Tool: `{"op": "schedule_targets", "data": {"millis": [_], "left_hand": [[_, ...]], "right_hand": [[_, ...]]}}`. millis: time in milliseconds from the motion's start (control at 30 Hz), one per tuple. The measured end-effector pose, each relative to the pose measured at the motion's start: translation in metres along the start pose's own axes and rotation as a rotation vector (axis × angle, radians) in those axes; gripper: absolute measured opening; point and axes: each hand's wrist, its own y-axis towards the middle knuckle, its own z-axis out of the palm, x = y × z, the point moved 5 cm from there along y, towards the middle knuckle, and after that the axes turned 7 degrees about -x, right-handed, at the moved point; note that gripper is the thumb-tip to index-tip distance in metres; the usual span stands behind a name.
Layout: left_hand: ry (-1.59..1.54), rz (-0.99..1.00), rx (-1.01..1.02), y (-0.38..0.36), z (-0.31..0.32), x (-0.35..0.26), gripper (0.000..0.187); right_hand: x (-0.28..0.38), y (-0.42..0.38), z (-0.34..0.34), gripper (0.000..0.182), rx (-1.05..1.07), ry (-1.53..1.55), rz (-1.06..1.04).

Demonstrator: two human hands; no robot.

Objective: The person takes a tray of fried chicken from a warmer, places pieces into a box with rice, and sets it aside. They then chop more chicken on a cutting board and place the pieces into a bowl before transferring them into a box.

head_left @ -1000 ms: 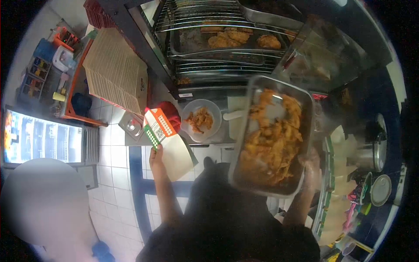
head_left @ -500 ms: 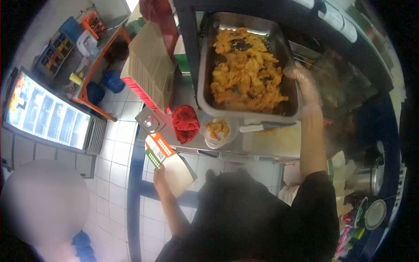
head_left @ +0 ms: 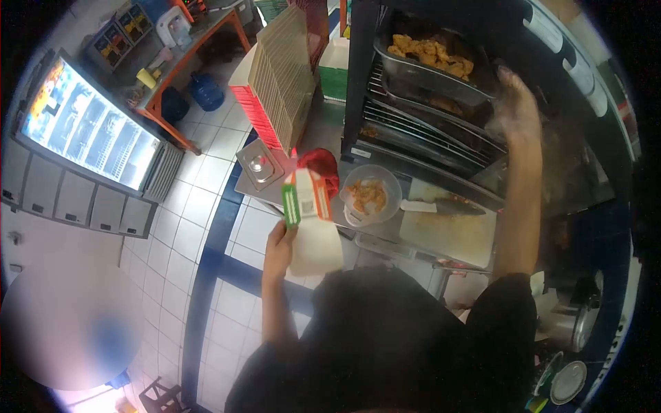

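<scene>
My left hand (head_left: 279,249) grips the edge of an opened paper food box (head_left: 317,248), off-white with green and orange printed panels. At the upper right, my right hand (head_left: 518,110), in a clear plastic glove, is at the right end of a deep metal tray (head_left: 427,72). Its fingers look curled at the rim, though they are slightly blurred. Golden fried pieces (head_left: 432,56) lie in the tray, which sits on the upper level of a dark rack cabinet (head_left: 363,76). Below the cabinet stands a clear plastic bowl (head_left: 391,199) with fried bits in it.
A knife (head_left: 447,206) rests on a white cutting board (head_left: 447,237). Left of the bowl are a red cloth (head_left: 320,168), a metal lid (head_left: 260,165) and a tall stack of flat boxes (head_left: 279,79). A lit display fridge (head_left: 86,127) stands at left; a blurred round shape covers the lower left.
The tray has gone from in front of the cabinet back into its upper level, my right hand moving with it. The view has shifted; the food box is turned more upright.
</scene>
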Motion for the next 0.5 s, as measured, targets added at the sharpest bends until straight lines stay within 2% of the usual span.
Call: {"op": "schedule_targets", "data": {"millis": [33, 67, 100, 167, 200, 267, 333, 400, 433, 500], "left_hand": [[0.212, 0.205, -0.014, 0.014, 0.01, -0.023, 0.03], [0.407, 0.3, -0.071, 0.029, 0.021, -0.038, 0.029], [0.603, 0.396, -0.124, 0.044, 0.031, -0.052, 0.028], [0.823, 0.51, -0.12, 0.089, 0.062, -0.068, 0.023], [0.891, 0.496, -0.104, 0.112, 0.076, -0.074, 0.022], [1.075, 0.505, -0.046, 0.173, 0.104, -0.078, 0.023], [1.193, 0.529, 0.009, 0.211, 0.121, -0.082, 0.024], [1.151, 0.566, -0.204, 0.217, 0.125, -0.106, 0.025], [1.154, 0.572, -0.188, 0.208, 0.13, -0.11, 0.025], [0.86, 1.192, -0.398, 0.147, 0.125, -0.132, 0.027]], "right_hand": [[0.001, -0.006, 0.0, 0.056, 0.114, -0.001, -0.066], [0.002, -0.012, -0.001, 0.054, 0.225, -0.002, -0.132], [0.003, -0.025, 0.003, 0.054, 0.214, -0.005, -0.127], [0.016, -0.056, 0.029, 0.053, 0.216, -0.264, -0.409], [0.014, -0.059, 0.032, 0.053, 0.205, -0.266, -0.41], [0.01, -0.062, 0.037, 0.052, 0.292, -0.431, -0.548], [0.004, -0.045, 0.027, 0.049, 0.235, -0.504, -0.622], [0.01, -0.047, 0.023, 0.042, 0.023, -0.782, -0.963], [0.014, -0.058, 0.028, 0.042, 0.01, -0.791, -0.955], [0.022, -0.104, 0.043, 0.032, -0.22, -1.28, -1.291]]}}
